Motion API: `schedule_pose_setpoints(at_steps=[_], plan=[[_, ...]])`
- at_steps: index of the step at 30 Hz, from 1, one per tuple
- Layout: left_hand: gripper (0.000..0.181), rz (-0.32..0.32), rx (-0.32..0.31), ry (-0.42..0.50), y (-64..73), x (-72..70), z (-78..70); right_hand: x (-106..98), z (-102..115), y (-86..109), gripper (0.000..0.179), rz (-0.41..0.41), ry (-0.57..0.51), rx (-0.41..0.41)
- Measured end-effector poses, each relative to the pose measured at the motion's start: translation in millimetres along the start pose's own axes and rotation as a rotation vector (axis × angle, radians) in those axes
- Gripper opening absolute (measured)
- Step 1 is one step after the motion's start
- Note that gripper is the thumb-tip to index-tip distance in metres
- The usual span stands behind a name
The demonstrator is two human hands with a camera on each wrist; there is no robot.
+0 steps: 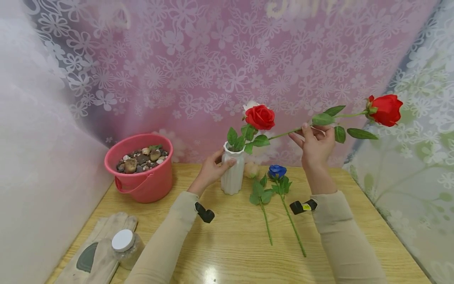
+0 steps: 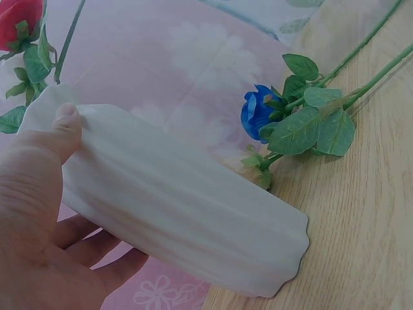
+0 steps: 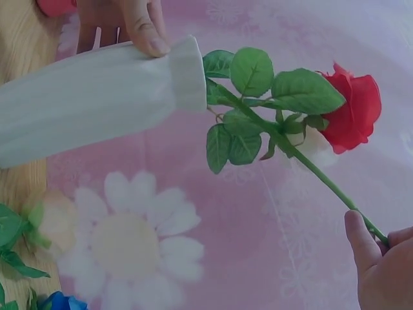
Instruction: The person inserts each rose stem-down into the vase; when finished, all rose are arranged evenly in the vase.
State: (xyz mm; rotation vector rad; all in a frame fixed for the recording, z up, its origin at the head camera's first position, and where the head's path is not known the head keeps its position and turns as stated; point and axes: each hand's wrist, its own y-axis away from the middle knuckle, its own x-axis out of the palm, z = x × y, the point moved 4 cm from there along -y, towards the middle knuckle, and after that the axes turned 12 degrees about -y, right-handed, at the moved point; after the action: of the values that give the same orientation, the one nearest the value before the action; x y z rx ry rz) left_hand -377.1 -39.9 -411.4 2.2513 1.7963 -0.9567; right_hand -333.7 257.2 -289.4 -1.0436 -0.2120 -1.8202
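A white fluted vase [image 1: 232,179] stands upright near the table's back edge. My left hand [image 1: 214,170] grips it just below the rim, thumb across the front. In the vase are a red rose [image 1: 260,117] with green leaves and, partly hidden behind it, a white rose [image 1: 250,104]. My right hand [image 1: 317,149] pinches the stem of a second red rose [image 1: 386,110] between thumb and fingers. That rose lies nearly level, bloom to the right. Its bare stem [image 3: 322,177] slants toward the vase mouth, and the stem's lower end overlaps the leaves there.
A blue rose [image 1: 276,171] and a pale cream rose [image 1: 251,169] lie right of the vase, stems toward me. To the left are a pink bucket [image 1: 156,183] of stones, work gloves [image 1: 103,252] and a white-lidded jar [image 1: 129,250]. A flowered curtain [image 1: 213,79] hangs behind.
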Motion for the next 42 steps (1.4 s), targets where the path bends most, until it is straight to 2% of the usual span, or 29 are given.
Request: schedule_pose_setpoints(at_steps=[7, 12, 16, 19, 23, 25, 30, 35, 42], plan=[[0.074, 0.006, 0.002, -0.003, 0.4, 0.0, 0.9, 11.6, -12.1, 3.4, 0.025, 0.049, 0.052, -0.033], [0.073, 0.006, 0.018, -0.007, 0.3, -0.6, -0.6, 20.5, -23.8, 7.5, 0.021, 0.106, 0.129, -0.064], [0.072, 0.004, 0.017, -0.008, 0.0, -0.5, -1.5, 29.2, -34.1, 12.2, 0.02, 0.151, 0.184, -0.052], [0.072, 0.001, 0.014, -0.01, -0.1, -0.2, -1.5, 35.5, -43.6, 16.4, 0.018, 0.185, 0.27, -0.033], [0.072, 0.002, 0.015, -0.006, 0.0, -0.1, -1.9, 40.9, -57.7, 22.0, 0.017, 0.211, 0.467, -0.045], [0.071, 0.002, 0.018, -0.004, 0.2, -0.1, -2.1, 43.2, -65.6, 25.6, 0.021, 0.235, 0.518, -0.035], [0.07, -0.005, 0.035, 0.01, -0.1, 0.3, -2.5, 48.5, -83.7, 35.3, 0.034, 0.306, 0.526, -0.015], [0.068, -0.017, 0.051, 0.015, -0.4, 0.2, -2.5, 52.1, -95.0, 42.9, 0.026, 0.336, 0.631, -0.067], [0.069, -0.017, 0.052, -0.014, 0.3, -0.2, -3.6, 54.8, -109.1, 50.6, 0.025, 0.324, 0.664, 0.001]])
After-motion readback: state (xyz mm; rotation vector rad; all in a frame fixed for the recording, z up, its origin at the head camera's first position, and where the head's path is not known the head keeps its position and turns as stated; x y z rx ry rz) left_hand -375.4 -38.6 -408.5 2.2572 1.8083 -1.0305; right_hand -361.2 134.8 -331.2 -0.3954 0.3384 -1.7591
